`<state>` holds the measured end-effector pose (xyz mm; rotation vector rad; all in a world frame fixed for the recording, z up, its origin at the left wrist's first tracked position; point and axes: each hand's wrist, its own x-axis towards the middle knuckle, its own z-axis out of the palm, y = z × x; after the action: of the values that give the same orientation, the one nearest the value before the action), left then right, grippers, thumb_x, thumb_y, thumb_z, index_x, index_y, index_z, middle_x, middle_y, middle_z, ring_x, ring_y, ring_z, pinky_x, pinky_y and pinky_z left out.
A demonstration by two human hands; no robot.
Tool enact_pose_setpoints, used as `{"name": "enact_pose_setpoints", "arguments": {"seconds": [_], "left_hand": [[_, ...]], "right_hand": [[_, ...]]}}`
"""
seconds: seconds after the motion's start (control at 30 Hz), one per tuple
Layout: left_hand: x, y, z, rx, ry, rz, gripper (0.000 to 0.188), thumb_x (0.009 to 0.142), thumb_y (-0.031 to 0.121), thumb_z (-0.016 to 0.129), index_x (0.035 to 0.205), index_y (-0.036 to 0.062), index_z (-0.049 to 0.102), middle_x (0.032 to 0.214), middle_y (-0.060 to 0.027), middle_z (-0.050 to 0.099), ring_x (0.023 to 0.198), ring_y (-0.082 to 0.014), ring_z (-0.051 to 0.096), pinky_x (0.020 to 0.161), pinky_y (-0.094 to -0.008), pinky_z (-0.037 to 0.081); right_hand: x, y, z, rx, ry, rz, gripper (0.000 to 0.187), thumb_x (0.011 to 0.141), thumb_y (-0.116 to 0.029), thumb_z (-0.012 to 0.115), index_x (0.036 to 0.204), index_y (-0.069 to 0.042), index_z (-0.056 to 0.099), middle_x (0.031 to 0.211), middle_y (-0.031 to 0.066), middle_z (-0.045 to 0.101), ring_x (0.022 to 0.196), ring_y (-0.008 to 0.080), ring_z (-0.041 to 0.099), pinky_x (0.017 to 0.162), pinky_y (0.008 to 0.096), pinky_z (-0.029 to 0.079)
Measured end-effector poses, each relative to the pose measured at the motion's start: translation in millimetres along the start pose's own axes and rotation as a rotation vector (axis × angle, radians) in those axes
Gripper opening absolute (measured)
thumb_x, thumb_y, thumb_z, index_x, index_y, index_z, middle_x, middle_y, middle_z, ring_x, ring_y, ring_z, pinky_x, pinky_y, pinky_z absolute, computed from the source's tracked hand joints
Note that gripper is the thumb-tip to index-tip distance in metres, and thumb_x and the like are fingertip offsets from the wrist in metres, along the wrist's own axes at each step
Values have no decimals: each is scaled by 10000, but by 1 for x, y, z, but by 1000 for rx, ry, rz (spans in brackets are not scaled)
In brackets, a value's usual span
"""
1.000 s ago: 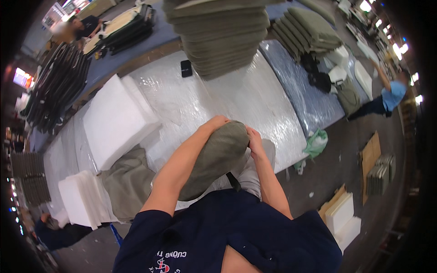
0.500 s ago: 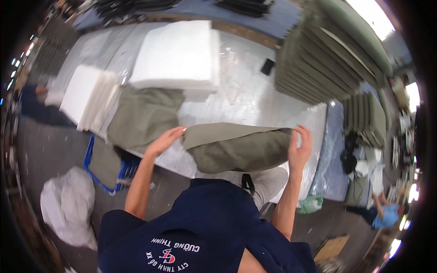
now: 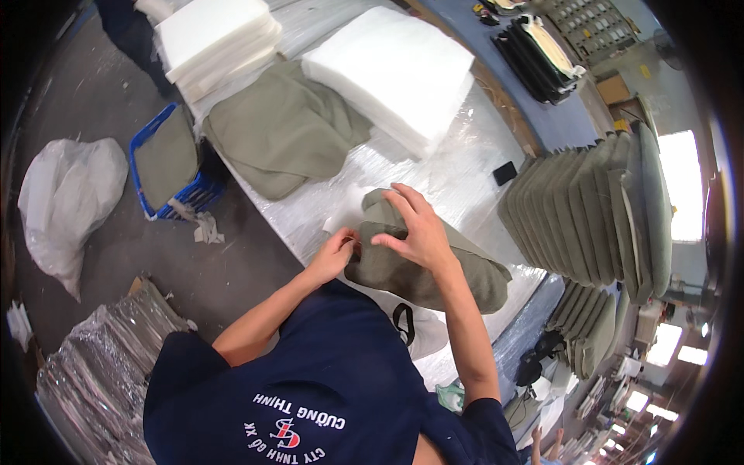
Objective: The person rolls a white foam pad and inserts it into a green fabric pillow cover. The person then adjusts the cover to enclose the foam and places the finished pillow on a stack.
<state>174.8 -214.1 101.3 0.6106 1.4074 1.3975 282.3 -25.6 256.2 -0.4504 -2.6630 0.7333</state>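
An olive-green fabric cushion cover (image 3: 434, 279) lies slantwise at the near edge of the table, bulging and folded over along its length. At its left end the fingers of my left hand (image 3: 332, 256) are drawn together on the fabric edge; the fingertips are partly hidden. My right hand (image 3: 422, 236) arches over the same end with thumb and fingers apart, the fingertips resting on the cloth. Something white shows just beyond that end. Left of my hands, more olive fabric (image 3: 287, 132) is spread flat on the table.
White padding sheets form two stacks, one large (image 3: 395, 70) and one farther left (image 3: 217, 39). Olive cushions (image 3: 581, 209) stand in a row at the right, near a black phone (image 3: 504, 173). A blue basket (image 3: 147, 174) and white plastic bag (image 3: 74, 201) sit on the floor.
My view has turned. Both hands, earlier at opposite ends of the cushion cover, are now together at its left end. The right hand has crossed over, and the cover lies more slanted.
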Motion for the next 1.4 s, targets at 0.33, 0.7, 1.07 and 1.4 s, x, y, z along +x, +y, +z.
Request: {"name": "enact_pose_setpoints", "arguments": {"seconds": [0.33,0.7,1.07,1.4], "left_hand": [[-8,41,27,86,147,-8,340,942,68,713,1258,32,593,1081,-74,710,830,-153,668,744,-333,531],[-30,74,23,333,201,133,135,938,92,734,950,-42,720,834,-173,735,682,-180,694,671,-330,534],[-46,74,18,-75,73,-15,282,1039,220,691,1050,-61,712,828,53,631,728,-21,524,642,-222,432],[-63,70,5,-368,49,-256,182,1060,129,627,1124,-15,716,988,50,682,897,-17,576,769,-216,457]], "right_hand": [[16,4,2,243,-96,133,303,900,-301,793,1097,-74,748,1054,112,753,925,325,712,811,411,560],[13,-7,25,140,-74,159,127,929,-182,717,944,-55,718,885,106,709,855,340,677,724,445,532],[0,-5,54,212,0,126,131,926,-194,726,951,-66,729,866,93,639,865,323,640,734,437,521],[3,-9,53,257,-81,155,129,942,-140,711,1003,-35,756,907,110,672,839,316,653,744,396,528]]}}
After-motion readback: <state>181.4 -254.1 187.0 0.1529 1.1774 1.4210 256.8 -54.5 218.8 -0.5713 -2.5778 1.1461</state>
